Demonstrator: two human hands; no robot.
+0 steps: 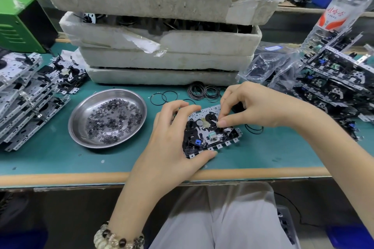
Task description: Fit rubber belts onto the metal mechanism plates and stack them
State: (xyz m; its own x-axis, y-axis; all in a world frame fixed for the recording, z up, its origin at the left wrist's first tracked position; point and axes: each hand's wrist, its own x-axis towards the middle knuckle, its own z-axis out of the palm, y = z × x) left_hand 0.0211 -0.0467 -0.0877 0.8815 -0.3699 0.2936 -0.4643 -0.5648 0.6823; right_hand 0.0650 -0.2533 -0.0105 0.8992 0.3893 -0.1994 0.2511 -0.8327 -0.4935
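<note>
Starting far left: stack of plates (20, 97) at the bench's left end. Next, steel dish (81, 131) of small washers, btwn that stack and the work. Left hand (174, 139) grips the mechanism plate (210, 137) by its left end, thumb on near edge, fingers curled over far edge, on the green mat (60, 157) nr the front edge. Plate's long axis runs near-left to far-right. Right hand (253, 105) is right over its middle, fingertips (224, 123) pinched narrow; can't tell if a belt is btwn them. Loose rubber belts (202, 92) lie just beyond the plate. Prob. belt seating is the step in hand. Stacking likely goes left, so left hand is nearer, with the dish in the way. Foam trays (162, 44) behind; more plates (334, 87) far right.
</note>
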